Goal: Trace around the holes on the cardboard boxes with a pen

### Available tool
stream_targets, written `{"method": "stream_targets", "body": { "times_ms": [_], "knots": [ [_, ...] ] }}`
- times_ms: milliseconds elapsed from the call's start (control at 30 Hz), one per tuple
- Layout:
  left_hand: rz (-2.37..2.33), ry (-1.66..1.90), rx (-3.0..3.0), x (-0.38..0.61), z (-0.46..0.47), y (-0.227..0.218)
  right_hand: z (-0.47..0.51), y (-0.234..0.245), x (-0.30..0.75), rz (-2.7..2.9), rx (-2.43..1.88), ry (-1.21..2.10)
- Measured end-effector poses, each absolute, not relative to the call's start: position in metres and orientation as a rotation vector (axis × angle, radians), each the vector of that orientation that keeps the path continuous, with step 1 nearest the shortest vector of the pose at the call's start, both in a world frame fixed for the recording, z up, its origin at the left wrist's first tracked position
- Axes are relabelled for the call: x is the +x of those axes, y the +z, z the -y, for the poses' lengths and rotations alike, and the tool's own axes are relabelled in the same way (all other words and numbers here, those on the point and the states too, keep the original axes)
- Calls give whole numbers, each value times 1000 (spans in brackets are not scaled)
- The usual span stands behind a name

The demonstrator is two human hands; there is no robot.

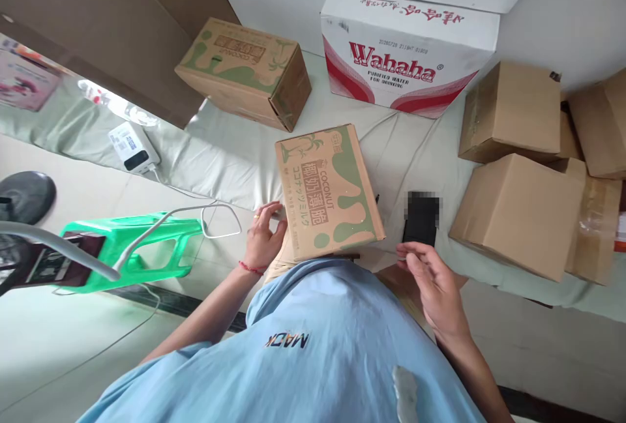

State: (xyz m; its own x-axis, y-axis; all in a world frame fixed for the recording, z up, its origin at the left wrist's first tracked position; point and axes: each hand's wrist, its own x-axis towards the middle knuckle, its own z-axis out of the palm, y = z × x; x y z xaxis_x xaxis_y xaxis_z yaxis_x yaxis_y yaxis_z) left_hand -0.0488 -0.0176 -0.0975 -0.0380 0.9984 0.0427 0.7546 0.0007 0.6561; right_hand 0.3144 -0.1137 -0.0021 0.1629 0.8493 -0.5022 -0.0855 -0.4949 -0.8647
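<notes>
A tan and green coconut carton lies flat on the pale green sheet just in front of me. My left hand rests its curled fingers against the carton's near left corner. A red cord circles that wrist. My right hand hovers to the carton's right, fingers loosely apart and empty, just below a black phone lying on the sheet. My blue shirt hides the carton's near edge.
A second coconut carton and a white Wahaha water box stand further back. Plain brown boxes pile up at the right. A green plastic stool, a white charger with cable and a fan base sit at the left.
</notes>
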Motion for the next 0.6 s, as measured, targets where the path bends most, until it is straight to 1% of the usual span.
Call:
{"method": "stream_targets", "body": {
  "times_ms": [67,200,333,433,500,600],
  "knots": [
    [-1906,760,1677,-52,44,-84,136,-1,327,691,-1697,1308],
    [-1987,774,1470,-56,86,-64,192,-8,341,342,-1844,1026],
    [-1958,777,1411,-54,85,-51,227,-19,346,134,-1971,862],
    [-1857,748,1483,-54,55,-36,215,-13,353,302,-2018,789],
    [-1759,703,1634,-60,33,-20,199,-4,362,496,-1967,768],
    [-1668,696,1793,-80,19,6,192,7,373,680,-1915,640]
  ]
}}
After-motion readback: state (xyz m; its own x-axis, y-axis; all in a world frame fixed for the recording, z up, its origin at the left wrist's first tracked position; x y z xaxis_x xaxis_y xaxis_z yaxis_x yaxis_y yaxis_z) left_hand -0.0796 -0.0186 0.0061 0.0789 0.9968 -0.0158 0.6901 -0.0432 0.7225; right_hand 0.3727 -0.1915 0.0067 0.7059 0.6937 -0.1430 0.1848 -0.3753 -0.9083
